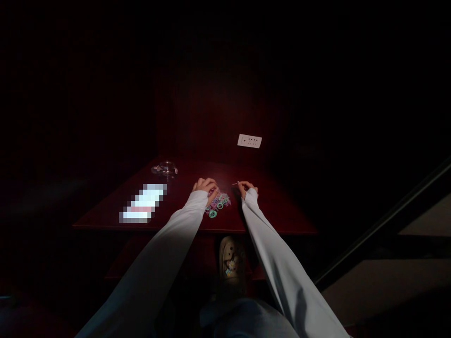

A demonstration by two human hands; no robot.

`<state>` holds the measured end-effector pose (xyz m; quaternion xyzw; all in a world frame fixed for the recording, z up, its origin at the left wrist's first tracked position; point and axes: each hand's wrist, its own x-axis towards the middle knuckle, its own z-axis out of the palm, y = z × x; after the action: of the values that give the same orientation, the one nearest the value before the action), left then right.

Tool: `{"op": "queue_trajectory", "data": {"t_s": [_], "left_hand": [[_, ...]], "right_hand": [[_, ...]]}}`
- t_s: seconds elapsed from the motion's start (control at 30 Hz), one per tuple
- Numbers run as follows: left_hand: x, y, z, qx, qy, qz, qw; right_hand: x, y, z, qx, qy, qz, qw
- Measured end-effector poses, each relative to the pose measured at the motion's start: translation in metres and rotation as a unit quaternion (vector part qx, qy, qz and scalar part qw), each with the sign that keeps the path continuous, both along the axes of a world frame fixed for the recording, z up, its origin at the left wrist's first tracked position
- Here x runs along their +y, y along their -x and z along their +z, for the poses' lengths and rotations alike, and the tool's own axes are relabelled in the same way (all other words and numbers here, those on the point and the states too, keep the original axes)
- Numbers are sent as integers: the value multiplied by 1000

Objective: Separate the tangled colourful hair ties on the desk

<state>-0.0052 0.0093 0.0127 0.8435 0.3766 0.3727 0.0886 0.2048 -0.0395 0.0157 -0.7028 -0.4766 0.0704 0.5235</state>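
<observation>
A small heap of colourful elastic bands (221, 202), pink, purple and green, lies on the dark red table. My left hand (205, 184) rests at the heap's left side, its fingers curled down toward the thumb. Whatever sits between those fingertips is too small to make out. To the right of the heap, my right hand (247, 188) pinches a thin pinkish piece (235, 183) that sticks out leftward from the fingertips. It looks like one of the elastic bands, seen edge-on. Both forearms are in pale long sleeves.
A clear round container (167, 167) with pinkish bits by it stands at the table's back left. A bright, pixelated rectangle (143, 204) lies in front of it. A white socket plate (249, 141) is on the back wall. Below the table edge (158, 229) shows a clog (231, 260).
</observation>
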Motion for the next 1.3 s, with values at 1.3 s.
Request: {"op": "queue_trajectory", "data": {"t_s": [1.3], "left_hand": [[-13, 4, 14, -29, 25, 161, 986]], "right_hand": [[2, -26, 2, -42, 71, -140, 987]]}}
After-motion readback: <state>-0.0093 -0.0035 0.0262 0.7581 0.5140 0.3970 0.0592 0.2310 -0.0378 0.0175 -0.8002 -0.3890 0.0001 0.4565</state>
